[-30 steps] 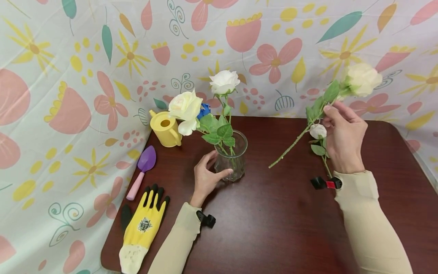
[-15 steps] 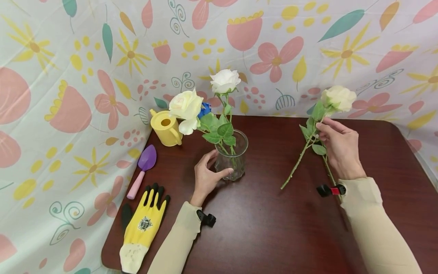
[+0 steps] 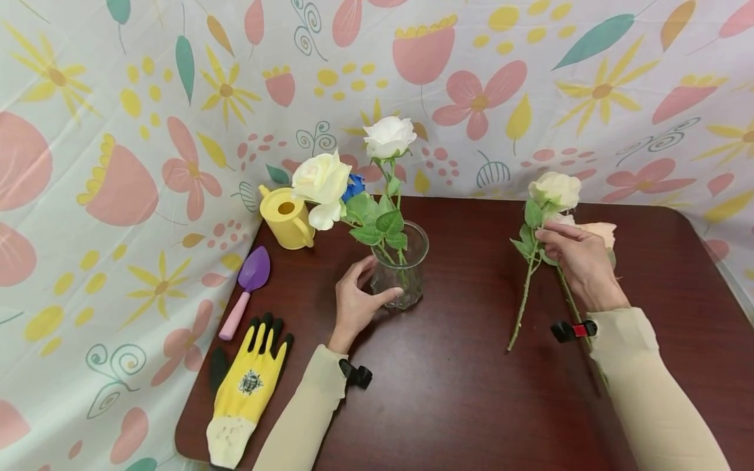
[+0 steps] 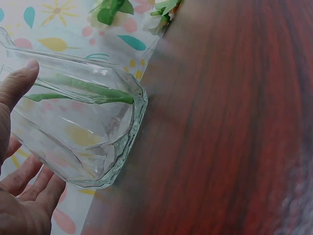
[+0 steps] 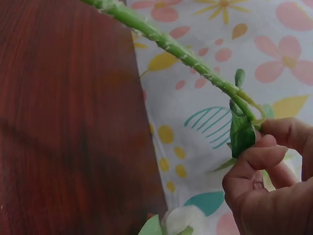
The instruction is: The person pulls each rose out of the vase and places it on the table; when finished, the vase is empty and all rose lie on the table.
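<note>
My left hand [image 3: 359,297] holds the clear glass vase [image 3: 406,291] from its left side, thumb across the front of the glass; the left wrist view shows the thumb [image 4: 22,83] on the faceted wall. In the vase stand a cream rose [image 3: 321,180], a white rose [image 3: 389,137] and a blue flower [image 3: 353,188], their green stems showing through the glass. At the right, my right hand [image 3: 580,261] pinches another cream rose [image 3: 555,191] near its leaves, bloom up and stem [image 5: 181,54] slanting down over the table.
Behind my right hand lies a peach rose [image 3: 602,232] beside a white one [image 3: 562,220], both partly hidden. On the left are a yellow watering can [image 3: 287,226], a purple trowel [image 3: 253,271] and a yellow-black glove [image 3: 250,383]. A flower-print cloth [image 3: 471,167] hangs behind the dark table [image 3: 465,392].
My right hand has brought the cream rose down and to the left, its stem turning more upright. The peach rose behind it has come into view. My left hand stays on the vase.
</note>
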`<state>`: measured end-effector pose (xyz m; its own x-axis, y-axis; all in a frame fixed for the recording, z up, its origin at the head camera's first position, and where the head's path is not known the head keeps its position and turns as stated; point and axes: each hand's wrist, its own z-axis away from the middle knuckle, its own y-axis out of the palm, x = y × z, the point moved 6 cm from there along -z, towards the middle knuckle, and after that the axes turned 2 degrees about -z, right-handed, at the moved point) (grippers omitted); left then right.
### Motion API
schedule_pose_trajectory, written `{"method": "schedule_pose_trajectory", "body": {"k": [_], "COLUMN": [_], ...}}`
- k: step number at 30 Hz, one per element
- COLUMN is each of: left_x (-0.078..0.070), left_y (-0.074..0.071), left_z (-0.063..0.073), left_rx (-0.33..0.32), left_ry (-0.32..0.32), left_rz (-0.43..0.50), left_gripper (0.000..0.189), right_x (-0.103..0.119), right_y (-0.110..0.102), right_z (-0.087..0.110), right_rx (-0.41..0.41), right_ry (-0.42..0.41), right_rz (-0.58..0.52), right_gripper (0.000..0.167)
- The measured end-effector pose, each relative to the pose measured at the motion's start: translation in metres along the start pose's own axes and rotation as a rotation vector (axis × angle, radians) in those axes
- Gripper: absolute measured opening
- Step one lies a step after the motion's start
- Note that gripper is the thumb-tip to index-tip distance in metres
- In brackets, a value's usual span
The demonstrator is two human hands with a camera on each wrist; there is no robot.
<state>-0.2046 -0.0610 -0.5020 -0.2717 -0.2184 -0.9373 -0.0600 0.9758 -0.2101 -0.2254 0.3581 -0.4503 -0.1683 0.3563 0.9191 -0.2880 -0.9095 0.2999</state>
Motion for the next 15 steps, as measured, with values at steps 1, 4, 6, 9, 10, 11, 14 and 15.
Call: {"method": "schedule_pose_trajectory", "body": {"k": [1, 4, 6, 9, 10, 11, 14, 15], "left_x": [0.0, 0.0, 0.001, 0.001, 0.001, 0.001, 0.0, 0.0], "left_y": [0.0, 0.0, 0.0, 0.0, 0.0, 0.0, 0.0, 0.0], "left_z": [0.0, -0.001, -0.001, -0.001, -0.001, -0.001, 0.0, 0.0], "left_rx": [-0.002, -0.007, -0.01, -0.01, -0.01, -0.009, -0.008, -0.007], "left_ry": [0.005, 0.016, 0.019, 0.014, 0.014, 0.014, 0.012, 0.012], "left_rz": [0.005, 0.015, 0.016, 0.01, 0.008, 0.006, 0.001, 0.0], "left_gripper": [0.075, 0.074, 0.074, 0.075, 0.075, 0.076, 0.077, 0.077], "right_x": [-0.002, -0.007, -0.01, -0.014, -0.015, -0.016, -0.021, -0.023], "right_y": [-0.001, -0.005, -0.006, -0.008, -0.008, -0.009, -0.011, -0.012], "right_z": [-0.001, -0.003, -0.004, -0.006, -0.007, -0.007, -0.009, -0.01], "right_rx": [0.011, 0.039, 0.057, 0.072, 0.076, 0.08, 0.092, 0.095], "right_ry": [0.008, 0.032, 0.044, 0.06, 0.066, 0.072, 0.097, 0.107], "right_rz": [0.022, 0.08, 0.093, 0.118, 0.134, 0.154, 0.222, 0.246], "right_gripper": [0.022, 0.021, 0.021, 0.022, 0.022, 0.023, 0.025, 0.026]}}
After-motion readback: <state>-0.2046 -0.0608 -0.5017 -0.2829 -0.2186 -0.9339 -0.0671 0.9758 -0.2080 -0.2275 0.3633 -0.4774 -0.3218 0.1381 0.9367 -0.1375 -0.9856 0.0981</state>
